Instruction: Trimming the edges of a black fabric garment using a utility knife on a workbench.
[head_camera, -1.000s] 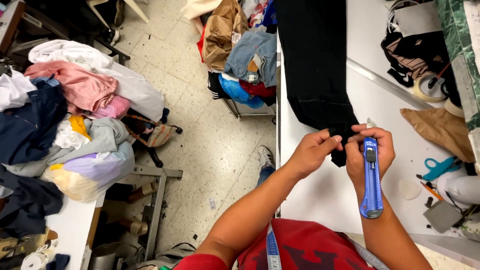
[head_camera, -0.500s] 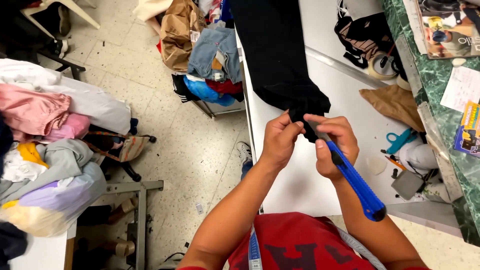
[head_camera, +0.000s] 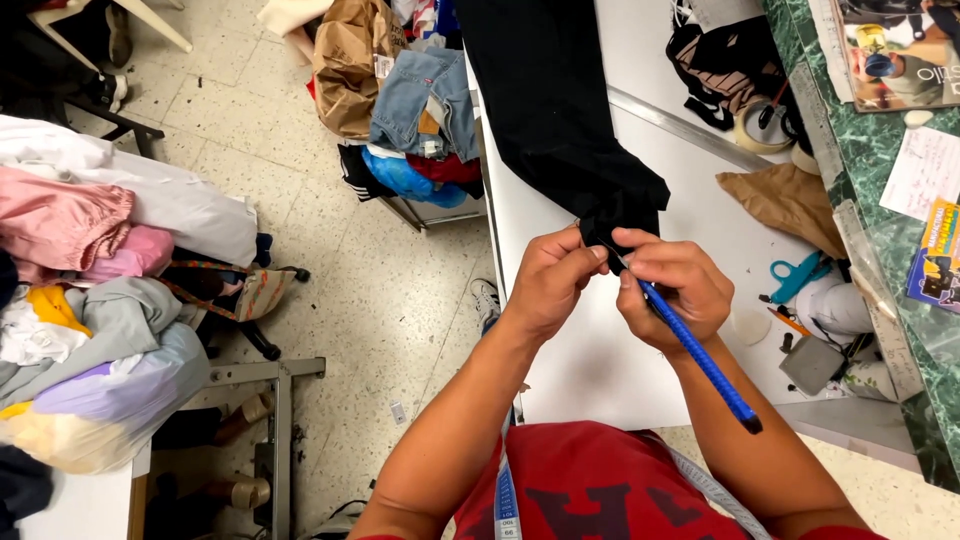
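A black garment lies lengthwise on the white table, its near end bunched up. My left hand pinches that near end of the fabric. My right hand holds a blue utility knife like a pen, its tip at the black fabric right beside my left fingers and its handle slanting back toward my right forearm. Both hands meet over the table's near half. A measuring tape hangs around my neck over a red shirt.
Teal scissors, a brown cloth, a tape roll and small items lie on the table's right side by a green counter. Jeans and clothes fill a bin left of the table. A clothes pile lies far left.
The knife went from upright in front of my right hand to tilted with its tip at the black fabric. Both hands closed in on the garment's end. The view shifted right.
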